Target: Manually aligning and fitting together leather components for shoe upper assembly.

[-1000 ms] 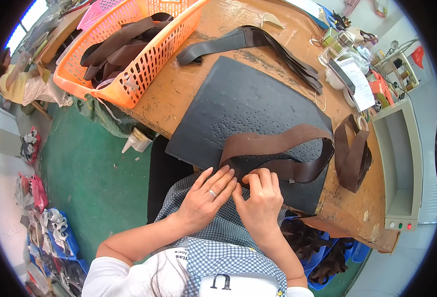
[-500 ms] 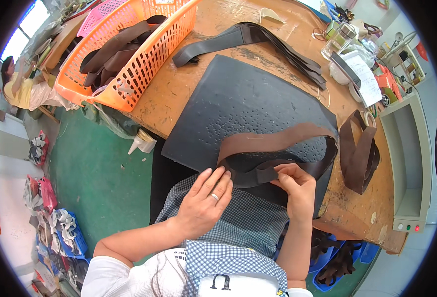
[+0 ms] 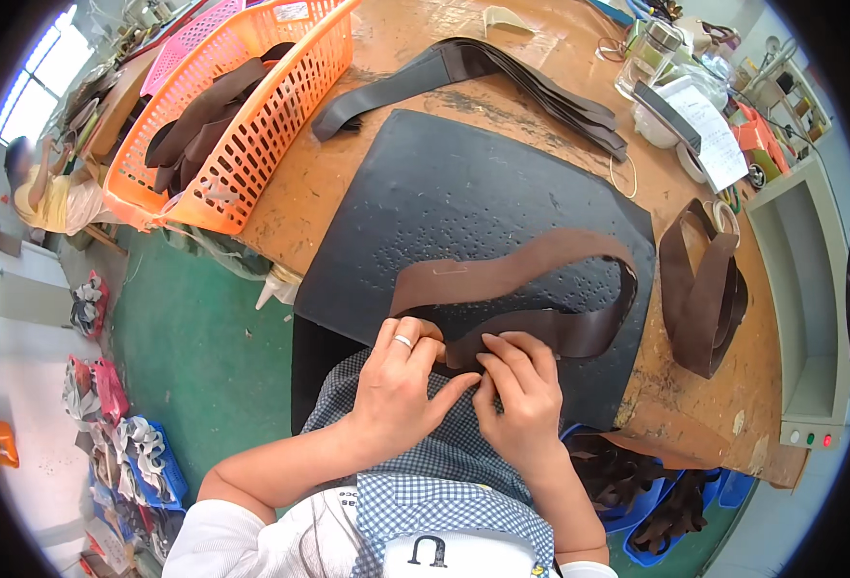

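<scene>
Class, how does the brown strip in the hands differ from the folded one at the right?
The held strip spreads in one wide curve; the folded strip lies bunched in layers. The held strip is over the black mat, while the folded strip rests on the table. Both are brown.

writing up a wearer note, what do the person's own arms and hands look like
The left hand and right hand are both ungloved, and the left wears a silver-coloured ring on one finger. No watch or bracelet shows on either wrist. The forearms are uncovered, below short white sleeves.
</scene>
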`<state>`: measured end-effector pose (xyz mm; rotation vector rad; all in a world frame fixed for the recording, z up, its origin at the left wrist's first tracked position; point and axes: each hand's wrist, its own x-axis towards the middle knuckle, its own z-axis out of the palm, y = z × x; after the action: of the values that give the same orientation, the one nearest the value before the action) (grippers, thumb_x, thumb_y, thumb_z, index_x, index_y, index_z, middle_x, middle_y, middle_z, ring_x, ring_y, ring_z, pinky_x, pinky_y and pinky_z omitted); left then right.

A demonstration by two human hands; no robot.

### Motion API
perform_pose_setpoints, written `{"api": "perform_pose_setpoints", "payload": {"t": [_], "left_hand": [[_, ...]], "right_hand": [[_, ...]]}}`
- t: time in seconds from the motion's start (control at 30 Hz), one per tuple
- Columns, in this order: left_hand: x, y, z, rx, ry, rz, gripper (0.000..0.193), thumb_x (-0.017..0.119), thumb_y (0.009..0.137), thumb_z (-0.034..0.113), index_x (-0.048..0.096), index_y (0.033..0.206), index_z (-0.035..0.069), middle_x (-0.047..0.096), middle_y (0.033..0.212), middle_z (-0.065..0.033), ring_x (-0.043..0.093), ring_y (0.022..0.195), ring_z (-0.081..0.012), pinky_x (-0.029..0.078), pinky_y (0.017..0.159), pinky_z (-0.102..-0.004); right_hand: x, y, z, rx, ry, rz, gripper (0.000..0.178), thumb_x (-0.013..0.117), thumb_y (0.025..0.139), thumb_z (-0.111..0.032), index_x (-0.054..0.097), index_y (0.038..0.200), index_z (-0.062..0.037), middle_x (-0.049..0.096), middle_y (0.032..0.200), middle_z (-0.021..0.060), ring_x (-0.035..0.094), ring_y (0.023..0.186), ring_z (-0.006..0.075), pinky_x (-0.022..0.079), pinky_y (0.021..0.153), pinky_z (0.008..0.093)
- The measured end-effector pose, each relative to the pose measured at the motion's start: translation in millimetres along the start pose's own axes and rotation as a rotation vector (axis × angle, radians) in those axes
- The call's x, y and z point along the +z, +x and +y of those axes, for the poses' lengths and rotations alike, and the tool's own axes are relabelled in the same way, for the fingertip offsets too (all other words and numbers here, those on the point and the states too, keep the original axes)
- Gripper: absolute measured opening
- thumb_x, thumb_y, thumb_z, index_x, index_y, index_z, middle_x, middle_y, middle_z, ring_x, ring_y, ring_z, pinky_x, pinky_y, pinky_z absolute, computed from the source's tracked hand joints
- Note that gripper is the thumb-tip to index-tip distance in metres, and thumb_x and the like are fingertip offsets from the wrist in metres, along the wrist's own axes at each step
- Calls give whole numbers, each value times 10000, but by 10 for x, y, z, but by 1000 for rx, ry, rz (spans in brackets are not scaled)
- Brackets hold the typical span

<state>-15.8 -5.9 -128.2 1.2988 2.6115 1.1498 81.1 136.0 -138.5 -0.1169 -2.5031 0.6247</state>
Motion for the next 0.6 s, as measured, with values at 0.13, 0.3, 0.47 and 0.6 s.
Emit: {"api": "perform_pose_setpoints", "payload": {"t": [0.13,0.3,0.47,0.6], "left_hand": [[2,15,6,-6,-13,-31,215,767,727,24,664,914,6,604,1022,-124,573,964,-276,513,780,-352],[-78,0,-23,-41,-46,-56,236,726,734,-31,705,962,26,617,1060,-109,581,998,-277,515,839,-352],[-125,-3,-60,-111,-119,-74,198,713,754,-38,700,947,2,619,1079,-122,589,1024,-276,517,861,-358],[-167,-34,-170,-158,-258,-67,143,713,797,-21,683,937,-28,624,1138,-142,619,1071,-281,526,894,-364]], "right_hand": [[14,-16,-55,75,51,-30,221,707,724,15,689,944,28,678,1054,131,637,1010,310,534,833,386],[136,50,-34,72,-6,61,183,698,762,14,674,943,20,678,980,127,649,934,312,535,798,381],[82,42,-10,341,91,52,143,685,769,22,657,909,20,674,980,122,644,922,318,533,794,387],[76,-60,-35,94,46,-40,196,702,772,-4,674,964,24,656,1125,159,621,1052,342,528,883,423]]}}
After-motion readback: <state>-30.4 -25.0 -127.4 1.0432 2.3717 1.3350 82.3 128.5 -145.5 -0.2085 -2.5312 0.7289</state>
